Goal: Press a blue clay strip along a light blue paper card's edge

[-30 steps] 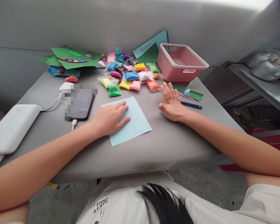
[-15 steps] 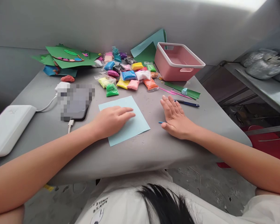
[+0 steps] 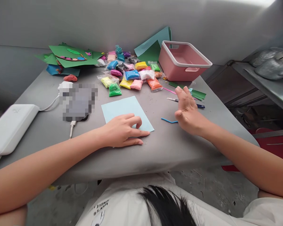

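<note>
My left hand [image 3: 126, 130] lies with spread fingers over the lower part of a light blue sheet of paper [image 3: 122, 108], its index fingertip at the sheet's right corner. To the right, my right hand [image 3: 187, 111] is raised a little, fingers stretched out and palm partly turned to the left, with nothing held. Beside its thumb a thin blue roll of clay [image 3: 169, 120] lies bent on the table; its right end is hidden by the hand. Behind the right hand a craft knife [image 3: 200, 106] with a dark blue handle lies partly covered.
Several bags of coloured clay [image 3: 132, 75] lie at the back middle, beside a pink basket [image 3: 179, 73]. Green paper [image 3: 73, 61] with clay shapes is stacked at the back left. A phone [image 3: 77, 103] and a white power bank [image 3: 14, 128] with cables occupy the left.
My right hand has lifted and moved right, uncovering more of the blue clay roll and the knife blade. My left hand has slid toward the paper's lower right, fingers spreading.
</note>
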Available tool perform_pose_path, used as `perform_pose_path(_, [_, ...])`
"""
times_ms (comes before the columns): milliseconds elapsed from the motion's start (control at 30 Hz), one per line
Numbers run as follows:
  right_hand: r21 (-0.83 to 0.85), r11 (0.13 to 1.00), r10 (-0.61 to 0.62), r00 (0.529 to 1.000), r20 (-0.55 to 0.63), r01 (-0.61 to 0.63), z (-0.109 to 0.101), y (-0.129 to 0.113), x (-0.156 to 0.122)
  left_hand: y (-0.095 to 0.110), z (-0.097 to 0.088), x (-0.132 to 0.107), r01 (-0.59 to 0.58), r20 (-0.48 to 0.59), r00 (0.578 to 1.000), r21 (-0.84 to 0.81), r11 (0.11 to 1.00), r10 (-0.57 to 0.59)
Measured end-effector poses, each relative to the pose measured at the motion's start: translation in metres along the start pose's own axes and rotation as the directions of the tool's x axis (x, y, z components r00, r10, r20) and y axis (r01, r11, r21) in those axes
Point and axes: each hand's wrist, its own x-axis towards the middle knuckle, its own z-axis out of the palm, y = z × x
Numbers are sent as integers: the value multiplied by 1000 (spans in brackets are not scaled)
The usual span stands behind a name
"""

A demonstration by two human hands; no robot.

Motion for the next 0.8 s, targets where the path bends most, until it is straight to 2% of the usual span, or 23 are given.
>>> perform_pose_path(233, [98,989,114,992,-46,-110,-10,3,-8,1,3,-3,14,7,1000,-68,998,-14])
perform_pose_path(533, [120,985,129,991,-34,-124,-6,-1,-14,8,-3,3,65,84,995,-49,997,-60])
perform_pose_path(800, [124,984,128,992,-18,-125,-6,-2,-14,6,-3,2,76,77,995,-98,992,-69])
